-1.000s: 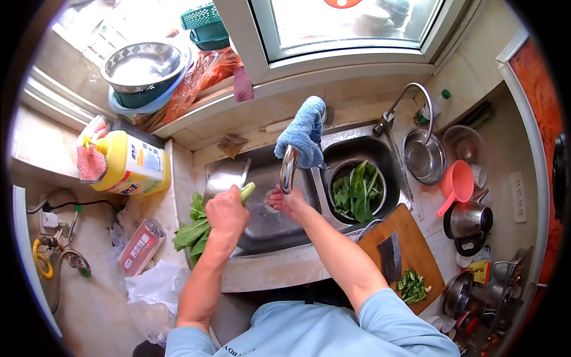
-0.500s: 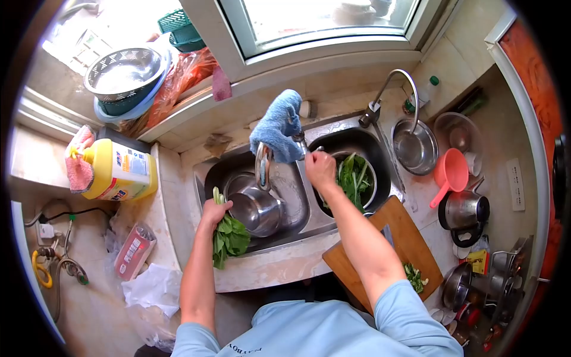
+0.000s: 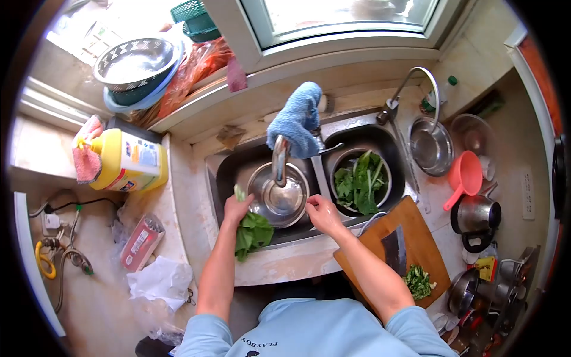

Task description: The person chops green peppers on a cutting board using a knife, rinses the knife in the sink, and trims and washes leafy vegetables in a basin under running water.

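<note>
My left hand point(image 3: 238, 208) is closed around a bunch of leafy greens point(image 3: 254, 234), whose leaves hang at the front edge of the left sink basin point(image 3: 223, 172). A shiny metal pot point(image 3: 270, 209) stands in that basin under the faucet point(image 3: 278, 160), close to my left fingers. My right hand point(image 3: 324, 214) hovers by the pot's right side, its fingers loosely bent and apart; whether they touch the rim I cannot tell. More greens point(image 3: 360, 181) lie in a metal bowl point(image 3: 388, 189) in the right basin. A blue cloth point(image 3: 295, 122) covers the faucet top.
A cutting board point(image 3: 380, 238) with a knife point(image 3: 394, 250) and chopped greens point(image 3: 419, 281) lies at the right front. Beyond are a pink ladle point(image 3: 465, 174), a metal basin point(image 3: 429, 149) and a kettle point(image 3: 476, 215). A yellow jug point(image 3: 128, 159) stands left.
My right hand has left the faucet handle and come down beside the pot. The pot, tilted before, now sits more level under the faucet. My left hand still holds the greens.
</note>
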`<state>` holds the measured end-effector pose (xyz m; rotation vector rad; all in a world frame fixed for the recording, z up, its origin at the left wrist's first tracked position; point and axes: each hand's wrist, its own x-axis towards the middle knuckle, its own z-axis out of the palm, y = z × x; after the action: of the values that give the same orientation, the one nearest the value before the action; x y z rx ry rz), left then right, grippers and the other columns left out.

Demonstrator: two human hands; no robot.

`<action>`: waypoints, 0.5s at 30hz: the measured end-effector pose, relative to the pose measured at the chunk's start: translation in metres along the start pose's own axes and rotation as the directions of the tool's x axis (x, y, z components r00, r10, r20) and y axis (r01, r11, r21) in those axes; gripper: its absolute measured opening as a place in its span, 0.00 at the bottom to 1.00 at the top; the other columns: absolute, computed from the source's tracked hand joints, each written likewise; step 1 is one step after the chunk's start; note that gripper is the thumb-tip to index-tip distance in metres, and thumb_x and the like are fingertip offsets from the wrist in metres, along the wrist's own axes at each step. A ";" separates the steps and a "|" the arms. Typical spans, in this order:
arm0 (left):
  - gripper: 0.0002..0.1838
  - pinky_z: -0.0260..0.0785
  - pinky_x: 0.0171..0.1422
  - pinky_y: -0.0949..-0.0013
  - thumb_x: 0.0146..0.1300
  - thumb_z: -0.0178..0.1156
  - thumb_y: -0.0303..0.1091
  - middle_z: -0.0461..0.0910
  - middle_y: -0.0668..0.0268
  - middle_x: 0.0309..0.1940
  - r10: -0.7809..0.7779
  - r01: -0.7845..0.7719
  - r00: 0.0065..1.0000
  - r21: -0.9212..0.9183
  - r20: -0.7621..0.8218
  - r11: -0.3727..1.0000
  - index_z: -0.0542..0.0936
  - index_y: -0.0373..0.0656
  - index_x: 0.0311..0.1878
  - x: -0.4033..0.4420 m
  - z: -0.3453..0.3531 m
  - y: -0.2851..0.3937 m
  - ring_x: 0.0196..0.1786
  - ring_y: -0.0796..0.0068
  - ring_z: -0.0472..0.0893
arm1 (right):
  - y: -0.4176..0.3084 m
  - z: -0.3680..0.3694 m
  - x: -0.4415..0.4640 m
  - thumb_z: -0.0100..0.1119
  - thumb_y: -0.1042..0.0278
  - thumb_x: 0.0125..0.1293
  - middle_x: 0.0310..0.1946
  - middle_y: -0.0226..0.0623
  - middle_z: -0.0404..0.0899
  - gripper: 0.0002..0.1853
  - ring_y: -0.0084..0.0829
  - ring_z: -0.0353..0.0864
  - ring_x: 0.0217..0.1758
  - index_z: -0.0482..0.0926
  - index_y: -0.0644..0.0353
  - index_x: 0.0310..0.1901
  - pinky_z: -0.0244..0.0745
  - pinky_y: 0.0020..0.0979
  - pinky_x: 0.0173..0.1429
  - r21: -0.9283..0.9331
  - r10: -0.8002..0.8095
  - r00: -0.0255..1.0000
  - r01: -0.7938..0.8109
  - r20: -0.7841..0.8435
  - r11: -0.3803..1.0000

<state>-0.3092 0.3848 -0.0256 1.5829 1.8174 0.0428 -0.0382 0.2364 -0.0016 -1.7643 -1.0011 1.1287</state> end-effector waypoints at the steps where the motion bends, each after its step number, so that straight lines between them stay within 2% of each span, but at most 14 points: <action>1: 0.29 0.77 0.46 0.57 0.65 0.62 0.56 0.86 0.60 0.45 -0.016 0.063 0.986 -0.289 0.164 0.955 0.83 0.35 0.51 -0.021 -0.009 0.021 0.43 0.61 0.85 | -0.008 0.005 -0.004 0.60 0.58 0.64 0.36 0.49 0.84 0.17 0.41 0.84 0.40 0.81 0.66 0.42 0.77 0.38 0.47 0.074 0.011 1.000 -0.012 0.020 0.997; 2: 0.31 0.78 0.47 0.56 0.68 0.58 0.58 0.86 0.61 0.49 0.024 0.158 0.949 -0.541 0.315 0.826 0.80 0.35 0.57 -0.043 -0.017 0.041 0.46 0.60 0.85 | -0.022 0.011 -0.007 0.61 0.57 0.65 0.35 0.47 0.84 0.17 0.38 0.84 0.39 0.81 0.66 0.42 0.77 0.36 0.46 0.149 0.009 0.998 -0.017 0.056 0.989; 4: 0.27 0.75 0.57 0.57 0.77 0.46 0.50 0.79 0.60 0.59 0.271 0.248 0.858 -0.814 0.437 0.525 0.70 0.40 0.68 -0.085 -0.032 0.079 0.52 0.65 0.80 | -0.056 0.019 -0.013 0.63 0.57 0.66 0.33 0.42 0.84 0.17 0.32 0.83 0.36 0.81 0.65 0.42 0.77 0.33 0.44 0.290 0.004 0.994 -0.036 0.112 0.956; 5: 0.27 0.72 0.62 0.57 0.78 0.44 0.49 0.75 0.60 0.63 0.329 0.289 0.841 -0.871 0.430 0.398 0.66 0.41 0.71 -0.098 -0.032 0.091 0.57 0.64 0.78 | -0.074 0.019 -0.015 0.64 0.57 0.66 0.31 0.38 0.82 0.16 0.29 0.82 0.32 0.81 0.64 0.44 0.77 0.31 0.41 0.273 -0.070 0.994 0.044 0.086 0.961; 7: 0.28 0.66 0.71 0.57 0.80 0.38 0.47 0.66 0.61 0.72 0.448 0.379 0.803 -0.917 0.393 0.124 0.58 0.42 0.76 -0.113 -0.026 0.107 0.66 0.63 0.73 | -0.095 0.023 -0.020 0.64 0.58 0.67 0.32 0.37 0.82 0.16 0.29 0.82 0.32 0.80 0.63 0.45 0.77 0.32 0.41 0.210 -0.125 0.988 0.103 0.091 0.972; 8: 0.28 0.64 0.73 0.57 0.80 0.38 0.46 0.64 0.61 0.73 0.456 0.364 0.810 -0.926 0.370 0.104 0.58 0.42 0.75 -0.115 -0.023 0.109 0.67 0.63 0.71 | -0.103 0.021 -0.022 0.63 0.59 0.67 0.32 0.37 0.82 0.15 0.29 0.81 0.32 0.80 0.63 0.46 0.77 0.32 0.40 0.174 -0.149 0.984 0.131 0.096 0.976; 9: 0.27 0.62 0.74 0.57 0.80 0.38 0.45 0.62 0.61 0.74 0.464 0.349 0.816 -0.934 0.345 0.080 0.57 0.41 0.75 -0.116 -0.021 0.110 0.69 0.63 0.69 | -0.114 0.014 -0.023 0.62 0.63 0.66 0.35 0.42 0.82 0.14 0.36 0.83 0.35 0.79 0.63 0.47 0.77 0.35 0.42 0.120 -0.089 0.988 0.073 0.128 0.990; 10: 0.27 0.60 0.76 0.57 0.80 0.38 0.44 0.60 0.61 0.75 0.471 0.335 0.822 -0.941 0.320 0.055 0.57 0.41 0.75 -0.118 -0.020 0.113 0.71 0.63 0.68 | -0.112 0.014 -0.022 0.62 0.64 0.66 0.36 0.43 0.82 0.13 0.39 0.83 0.37 0.79 0.63 0.47 0.77 0.37 0.43 0.073 -0.199 0.976 0.193 0.093 0.979; 11: 0.27 0.62 0.74 0.59 0.79 0.41 0.43 0.64 0.59 0.72 0.444 0.291 0.845 -0.953 0.298 0.085 0.60 0.39 0.74 -0.120 -0.020 0.116 0.69 0.64 0.70 | -0.107 0.013 -0.019 0.61 0.65 0.66 0.37 0.45 0.82 0.13 0.43 0.83 0.38 0.79 0.63 0.47 0.77 0.38 0.44 0.021 -0.310 0.948 0.310 0.065 0.951; 12: 0.26 0.62 0.74 0.60 0.79 0.42 0.43 0.66 0.59 0.71 0.481 0.285 0.816 -0.947 0.319 0.146 0.61 0.39 0.73 -0.117 -0.019 0.114 0.69 0.65 0.70 | -0.104 0.012 -0.018 0.61 0.66 0.65 0.38 0.47 0.82 0.12 0.46 0.83 0.39 0.79 0.63 0.47 0.77 0.39 0.45 -0.033 -0.418 0.907 0.420 0.047 0.907; 13: 0.26 0.63 0.74 0.61 0.78 0.44 0.42 0.68 0.59 0.70 0.514 0.276 0.785 -0.938 0.345 0.208 0.62 0.38 0.72 -0.111 -0.020 0.108 0.69 0.65 0.71 | -0.103 0.011 -0.017 0.57 0.69 0.66 0.40 0.50 0.81 0.11 0.53 0.81 0.42 0.79 0.64 0.47 0.76 0.43 0.46 -0.027 -0.392 0.920 0.393 0.020 0.919; 14: 0.26 0.63 0.73 0.62 0.77 0.46 0.42 0.69 0.59 0.69 0.547 0.264 0.749 -0.926 0.374 0.271 0.64 0.38 0.71 -0.108 -0.019 0.106 0.68 0.66 0.72 | -0.100 0.011 -0.016 0.55 0.69 0.67 0.40 0.50 0.80 0.11 0.53 0.81 0.42 0.79 0.63 0.47 0.76 0.43 0.46 -0.030 -0.385 0.923 0.384 -0.009 0.923; 15: 0.21 0.69 0.67 0.65 0.75 0.52 0.38 0.77 0.61 0.60 0.469 0.222 0.808 -0.922 0.356 0.317 0.70 0.38 0.66 -0.112 -0.021 0.113 0.61 0.69 0.77 | -0.099 0.010 -0.014 0.54 0.69 0.67 0.40 0.50 0.80 0.11 0.53 0.81 0.43 0.79 0.63 0.47 0.76 0.44 0.46 -0.036 -0.379 0.924 0.378 -0.040 0.925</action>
<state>-0.2244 0.3239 0.0963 0.6747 0.7728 0.5643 -0.0708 0.2627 0.0898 -1.5221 -1.2688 0.8282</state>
